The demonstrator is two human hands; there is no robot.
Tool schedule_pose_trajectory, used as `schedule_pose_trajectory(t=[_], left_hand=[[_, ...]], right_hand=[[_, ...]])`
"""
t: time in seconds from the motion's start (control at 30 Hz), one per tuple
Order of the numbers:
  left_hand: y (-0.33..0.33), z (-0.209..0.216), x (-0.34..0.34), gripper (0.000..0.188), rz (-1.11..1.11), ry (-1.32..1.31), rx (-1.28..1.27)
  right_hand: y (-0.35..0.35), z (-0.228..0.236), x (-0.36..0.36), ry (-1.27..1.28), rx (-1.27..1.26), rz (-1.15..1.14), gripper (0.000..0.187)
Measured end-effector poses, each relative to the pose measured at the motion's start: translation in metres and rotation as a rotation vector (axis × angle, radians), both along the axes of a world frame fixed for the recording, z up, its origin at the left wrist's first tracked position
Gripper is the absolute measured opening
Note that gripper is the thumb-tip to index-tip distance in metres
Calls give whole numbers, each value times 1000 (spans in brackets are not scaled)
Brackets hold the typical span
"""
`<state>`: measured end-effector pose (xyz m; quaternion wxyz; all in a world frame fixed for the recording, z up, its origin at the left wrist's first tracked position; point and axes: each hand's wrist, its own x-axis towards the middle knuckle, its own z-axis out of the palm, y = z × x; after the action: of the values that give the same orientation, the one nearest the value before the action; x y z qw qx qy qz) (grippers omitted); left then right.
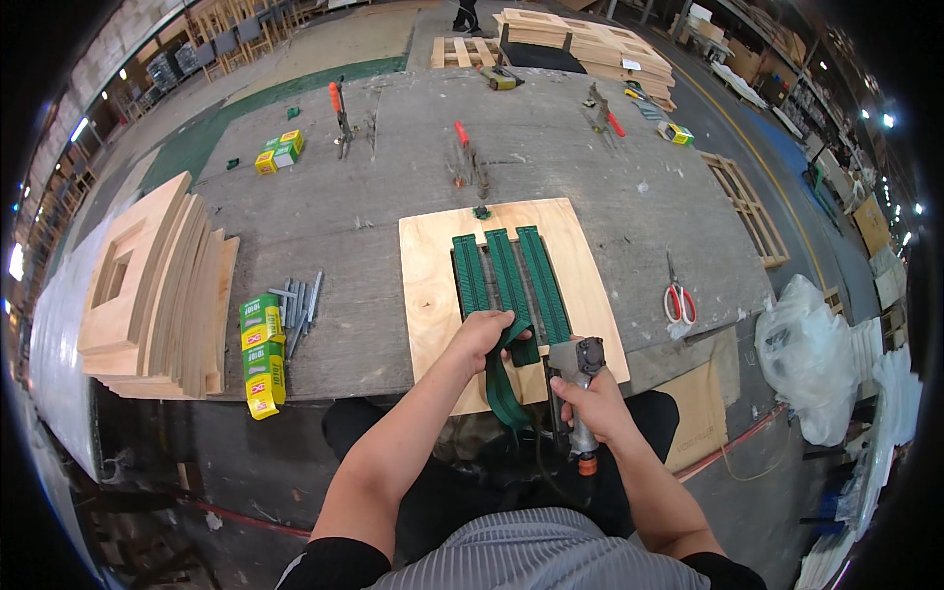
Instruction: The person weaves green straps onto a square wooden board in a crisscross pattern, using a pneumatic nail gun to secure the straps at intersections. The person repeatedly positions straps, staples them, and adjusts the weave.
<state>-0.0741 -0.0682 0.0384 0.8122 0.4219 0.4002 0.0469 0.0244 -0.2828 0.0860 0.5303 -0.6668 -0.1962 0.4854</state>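
A plywood panel (425, 285) with an opening in its middle lies at the near edge of the workbench. Three green webbing straps (508, 270) run side by side across that opening, from far to near. My left hand (487, 336) is closed around the loose length of the middle strap, whose tail (502, 395) hangs over the panel's near edge. Just right of it, my right hand (598, 405) grips a grey pneumatic staple gun (578, 360) by its handle. The gun's head is over the panel's near right part; whether its nose touches the wood is hidden.
Stacked plywood panels (147, 295) stand at the left, beside yellow-green boxes (263, 354) and loose staple strips (307, 303). Red-handled scissors (678, 303) lie right. Toggle clamps (466, 157) stand farther back on the workbench (354, 236). Clear plastic wrap (808, 354) bulges beyond its right edge.
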Motion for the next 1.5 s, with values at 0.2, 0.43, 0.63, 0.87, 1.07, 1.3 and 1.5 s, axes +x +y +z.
schedule_pose_trajectory(t=[0.2,0.43,0.63,0.87,1.07,1.3,1.5], left_hand=[[4,-14,8,29,-20,42,-24],[9,-15,8,29,-57,28,-38],[12,-21,7,29,-58,3,-49],[14,-22,8,27,-42,-20,-57],[13,-21,7,25,-54,11,-51],[8,-13,7,25,-53,37,-73],[5,-17,-5,25,-42,-18,62]], right_hand=[[13,-2,-5,-61,-46,30,78],[18,-5,-13,-106,-80,20,74],[22,-6,-16,-119,-112,35,72],[26,-4,-27,-131,-83,34,74],[27,-4,-27,-143,-103,75,74],[26,-13,-30,-163,-122,124,72],[4,-10,-5,-4,33,-96,56]])
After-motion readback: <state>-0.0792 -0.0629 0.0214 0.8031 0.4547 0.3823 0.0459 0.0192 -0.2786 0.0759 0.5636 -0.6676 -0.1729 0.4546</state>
